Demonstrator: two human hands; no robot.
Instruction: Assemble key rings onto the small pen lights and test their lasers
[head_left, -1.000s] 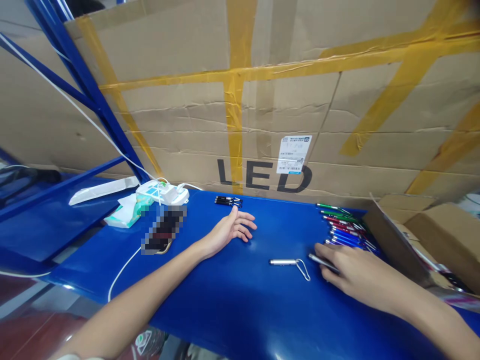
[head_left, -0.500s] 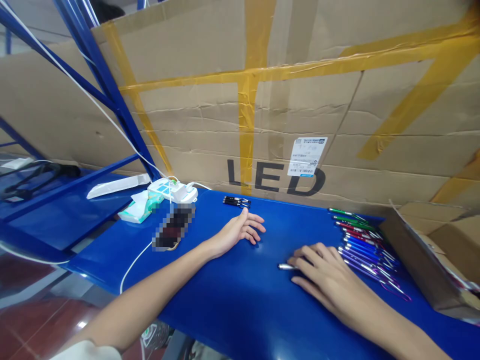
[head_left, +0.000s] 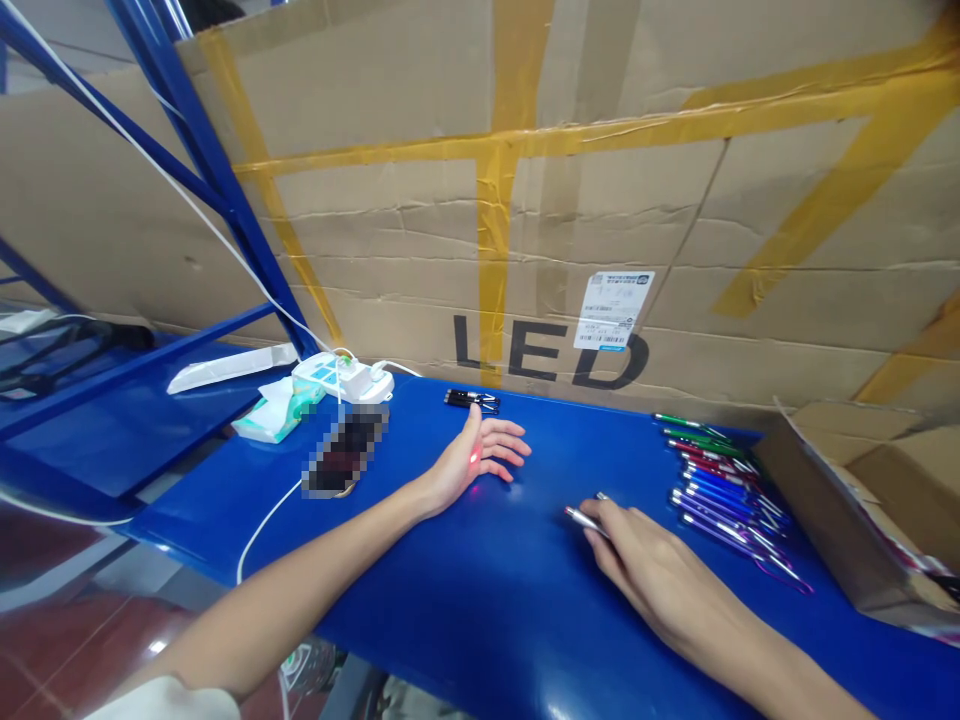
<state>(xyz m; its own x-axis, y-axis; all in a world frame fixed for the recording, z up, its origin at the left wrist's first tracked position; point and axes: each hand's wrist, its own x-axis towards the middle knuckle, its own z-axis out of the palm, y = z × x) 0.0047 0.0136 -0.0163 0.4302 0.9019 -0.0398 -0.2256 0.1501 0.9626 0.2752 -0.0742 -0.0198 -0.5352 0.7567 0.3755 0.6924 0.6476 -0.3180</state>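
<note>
My right hand (head_left: 645,550) is closed around a small laser pointer, whose silver barrel (head_left: 586,521) sticks out past the fingers toward the left. A second bit of silver metal shows just above my index finger; I cannot tell what it belongs to. My left hand (head_left: 480,458) is open, palm turned to the right and fingers apart, holding nothing. A bright red light spot lies on its palm. Just behind it, a few black laser pointers (head_left: 471,400) with metal clips lie together. Right of my right hand several green, red, blue and purple pointers (head_left: 724,490) lie in a row.
An open cardboard box (head_left: 832,520) stands at the right end of the blue table (head_left: 465,610). To the left are a phone (head_left: 345,450) on a cable, a tissue pack (head_left: 274,415) and a white power strip (head_left: 349,377). A large carton (head_left: 405,240) walls off the back.
My right hand has turned and gripped the pointer, its tip now raised toward my left hand. A red spot has appeared on my left palm, whose fingers have spread a little.
</note>
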